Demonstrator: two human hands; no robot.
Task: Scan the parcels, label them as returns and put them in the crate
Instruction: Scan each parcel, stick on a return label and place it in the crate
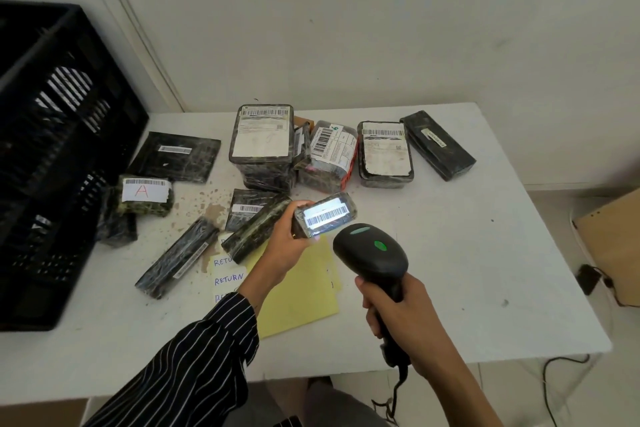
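Over the middle of the white table (pixel 485 253), we are holding a small wrapped parcel (pixel 325 217) clear of the surface in our left hand (pixel 287 243). Its fingers are curling round the parcel's left end, and the barcode label is facing up, lit bright. Our right hand (pixel 398 315) is gripping the handle of the black scanner (pixel 372 253), fingers wrapped fully round it. The scanner's head is sitting just beside the parcel's lower right corner, with a green light glowing on top, and its cable is hanging below the table edge.

We are seeing the black slatted crate (pixel 52 149) standing at the left end of the table. More wrapped parcels are lying across the table: one marked with a red A (pixel 145 194) just beside the crate, a flat one (pixel 176 156) behind it, a tall stack (pixel 261 142) at the back, and a long dark one (pixel 438 144) at the far right. White labels reading RETURN (pixel 227 274) are lying under our left wrist, next to a yellow sheet (pixel 301 298), and a long parcel (pixel 256 229) is overlapping the top of them.
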